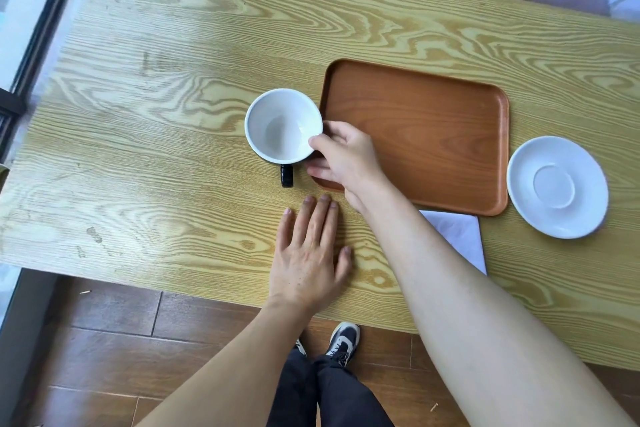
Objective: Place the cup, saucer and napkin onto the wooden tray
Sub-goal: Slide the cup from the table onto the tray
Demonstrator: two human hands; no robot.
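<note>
A cup [281,125], white inside and black outside with a black handle toward me, stands on the table just left of the wooden tray [433,121]. My right hand [346,159] grips the cup's right rim, thumb on the rim and fingers down its side. My left hand [308,253] lies flat on the table below the cup, fingers spread, holding nothing. A white saucer [557,187] sits on the table right of the tray. A white napkin [460,236] lies below the tray's near edge, partly hidden by my right forearm. The tray holds nothing.
The light wooden table [173,80] stretches wide to the left and back. Its near edge runs just under my left wrist. Below it are a dark wood floor and my legs and shoes [343,340]. A dark window frame [38,28] runs along the left.
</note>
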